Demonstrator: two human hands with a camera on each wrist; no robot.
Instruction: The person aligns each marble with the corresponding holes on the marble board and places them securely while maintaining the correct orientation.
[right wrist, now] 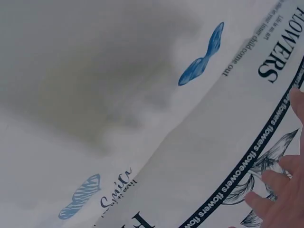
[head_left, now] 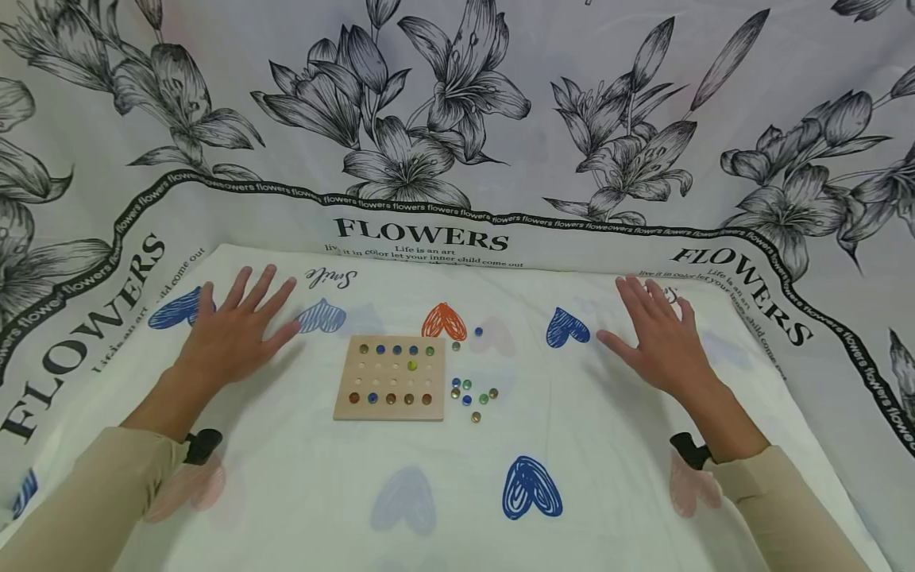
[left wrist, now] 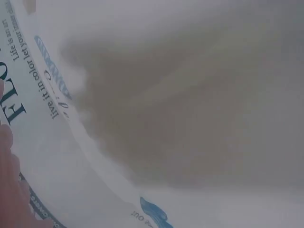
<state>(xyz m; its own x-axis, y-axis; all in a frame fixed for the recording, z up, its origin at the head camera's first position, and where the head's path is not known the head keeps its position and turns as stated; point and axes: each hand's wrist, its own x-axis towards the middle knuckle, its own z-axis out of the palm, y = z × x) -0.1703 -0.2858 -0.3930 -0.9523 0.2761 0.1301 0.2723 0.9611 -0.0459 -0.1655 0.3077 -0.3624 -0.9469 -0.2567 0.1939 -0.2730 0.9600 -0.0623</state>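
A square wooden peg board [head_left: 390, 388] lies on the white printed cloth [head_left: 400, 485], with marbles in its top and bottom rows and one green marble [head_left: 411, 365] in the middle. Several loose marbles [head_left: 472, 396] lie just right of the board, and one blue marble [head_left: 478, 331] sits farther back. My left hand [head_left: 239, 330] rests flat on the cloth left of the board, fingers spread, holding nothing. My right hand [head_left: 661, 338] lies flat well to the right, also holding nothing. The wrist views show only blurred cloth and fingertips [right wrist: 285, 199].
The cloth bears blue hearts [head_left: 530, 486] and an orange heart [head_left: 443, 322]. A flower-printed backdrop [head_left: 457, 119] with the word FLOWERS rises behind the table. The table's edges fall away at left and right.
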